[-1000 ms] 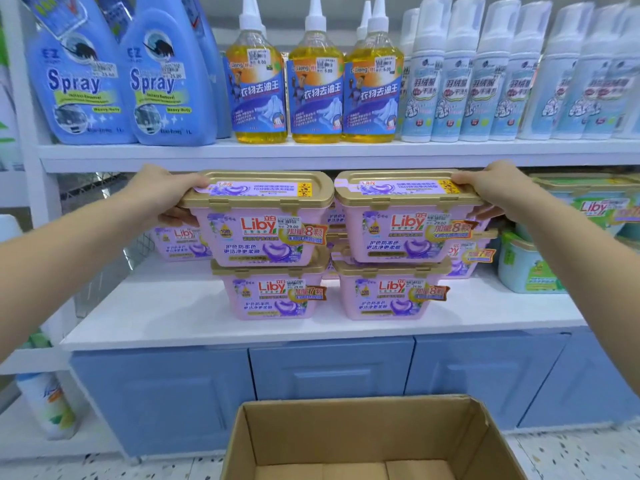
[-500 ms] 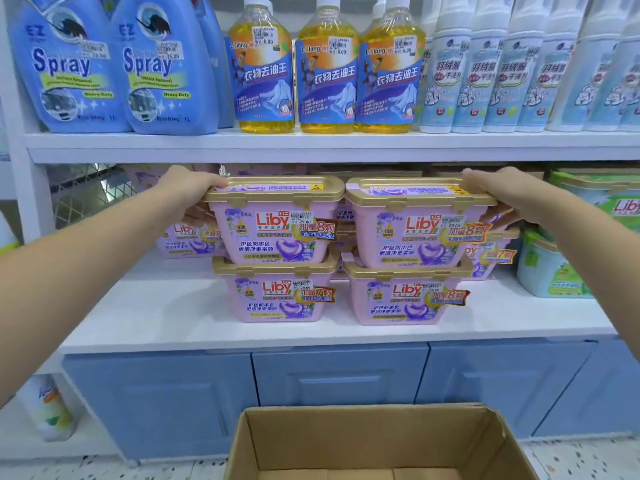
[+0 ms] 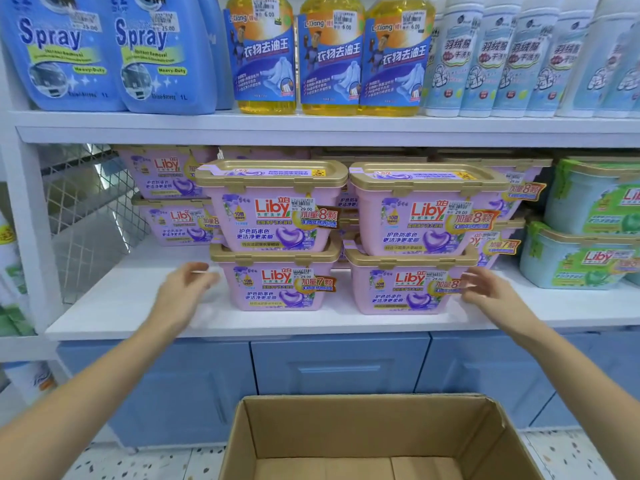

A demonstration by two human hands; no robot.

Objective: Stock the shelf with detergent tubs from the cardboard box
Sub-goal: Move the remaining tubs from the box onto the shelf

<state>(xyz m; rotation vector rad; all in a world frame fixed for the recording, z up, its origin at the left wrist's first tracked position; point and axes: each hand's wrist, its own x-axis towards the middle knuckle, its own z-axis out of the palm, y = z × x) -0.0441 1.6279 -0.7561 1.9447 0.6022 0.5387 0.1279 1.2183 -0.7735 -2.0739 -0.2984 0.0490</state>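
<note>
Pink Liby detergent tubs with gold lids stand two high in two front stacks on the white shelf [image 3: 114, 306]. The upper left tub [image 3: 273, 206] rests on a lower left tub [image 3: 277, 282]; the upper right tub [image 3: 429, 209] rests on a lower right tub [image 3: 408, 289]. More pink tubs [image 3: 169, 174] stand behind them. My left hand [image 3: 183, 292] hovers open just left of the lower left tub, holding nothing. My right hand [image 3: 488, 292] is open at the lower right tub's right side. The cardboard box [image 3: 346, 431] sits open below; its visible inside shows no tubs.
Blue spray bottles [image 3: 104, 53], yellow detergent bottles [image 3: 329, 57] and white foam bottles [image 3: 519, 60] fill the upper shelf. Green Liby tubs [image 3: 588, 237] stand at the right. A wire mesh panel [image 3: 86, 216] closes the shelf's left end. Blue cabinet doors [image 3: 339, 365] are below.
Both hands let go of the two upper tubs, which now rest on the stacks, and dropped down beside the lower tubs. The view moved closer to the shelf.
</note>
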